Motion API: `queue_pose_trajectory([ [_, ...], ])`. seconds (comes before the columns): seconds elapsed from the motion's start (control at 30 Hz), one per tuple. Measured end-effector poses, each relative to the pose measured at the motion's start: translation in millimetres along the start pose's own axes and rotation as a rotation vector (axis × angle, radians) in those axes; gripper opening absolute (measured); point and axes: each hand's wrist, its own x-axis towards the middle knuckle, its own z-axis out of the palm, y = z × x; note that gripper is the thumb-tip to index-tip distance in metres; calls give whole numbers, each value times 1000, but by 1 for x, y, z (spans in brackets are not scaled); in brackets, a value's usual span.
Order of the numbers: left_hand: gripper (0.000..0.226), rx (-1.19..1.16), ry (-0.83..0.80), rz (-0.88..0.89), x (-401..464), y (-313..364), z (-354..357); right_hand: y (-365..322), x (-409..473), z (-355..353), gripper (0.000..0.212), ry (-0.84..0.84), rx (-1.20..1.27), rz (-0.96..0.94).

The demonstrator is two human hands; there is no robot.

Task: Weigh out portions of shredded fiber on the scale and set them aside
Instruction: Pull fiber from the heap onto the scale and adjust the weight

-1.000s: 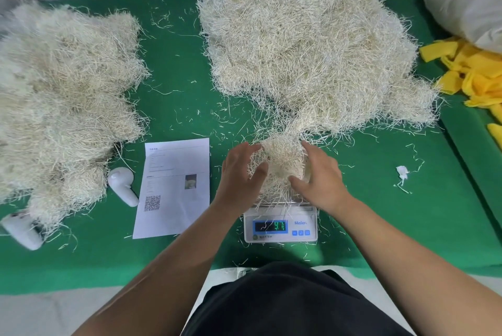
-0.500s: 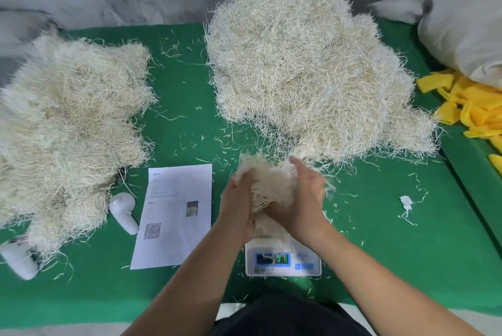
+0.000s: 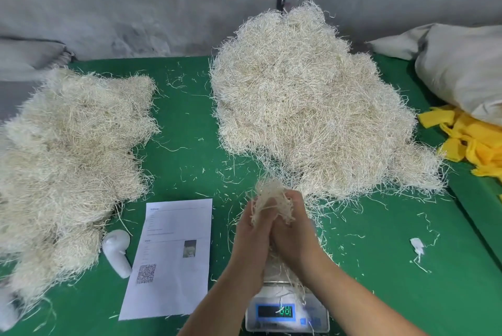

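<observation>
1. Green felt-like table cover (image 3: 190, 123), flat, littered with stray strands.
2. Two heaps of pale, wiry shredded fiber: the larger heap (image 3: 312, 107) ahead of me, the second heap (image 3: 70, 151) to my left.
3. One white printed sheet (image 3: 173, 254), rectangular.
4. My left hand (image 3: 251, 238) and right hand (image 3: 294, 235), pressed together, fingers curled round one tangled fiber portion (image 3: 271, 199), held above the scale.
5. One small scale (image 3: 288, 314), its lit display partly covered by loose strands.

Scale platform (image 3: 282, 280): mostly hidden behind both wrists and loose fiber.
Display (image 3: 275, 311): digits blurred, strand across them, unreadable.
Printed sheet (image 3: 169, 257): text too small.
Left fiber pile (image 3: 68, 151): cut by frame edge.
</observation>
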Motion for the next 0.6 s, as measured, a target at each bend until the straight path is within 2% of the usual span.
queue_pose_trajectory([
  [0.07, 36, -25, 171, 64, 10, 10, -8, 0, 1, 0, 64, 36, -111, -95],
  [0.1, 36, -112, 229, 38, 17, 17, -17, 1, 3, -7, 89, 67, -313, -143],
  [0.13, 37, -207, 240, -9, 22, 22, -28, 3, 4, -14, 108, 52, -440, -193],
  [0.17, 39, -297, 181, -51, 23, 27, -34, 1, 3, -18, 117, -39, -473, -200],
  [0.2, 41, -354, 88, -94, 22, 32, -35, -3, 2, -17, 115, -180, -417, -151],
  [0.23, 44, -385, -4, -126, 19, 33, -30, -8, 2, -15, 99, -330, -310, -97],
  [0.27, 48, -318, -23, -139, 19, 30, -25, -10, 5, -12, 75, -441, -194, -71],
  [0.3, 52, -223, 13, -127, 22, 27, -18, -8, 10, -8, 51, -454, -66, -38],
  [0.37, 51, 78, 189, -46, 32, 30, -7, -8, 22, -4, 22, -249, 38, 44],
  [0.43, 55, 418, 363, 10, 36, 39, -2, -10, 31, -9, 9, 10, -37, -4],
  [0.47, 59, 436, 403, 52, 36, 40, -2, -8, 33, -10, 7, 70, -71, -48],
  [0.5, 61, 296, 378, 96, 36, 39, -1, -8, 36, -11, 6, 82, -122, -92],
  [0.57, 59, 77, 233, 71, 34, 34, 10, -10, 35, -6, 7, -35, -368, -136],
  [0.6, 52, 90, 192, 14, 35, 33, 14, -14, 32, -2, 10, -132, -517, -116],
])
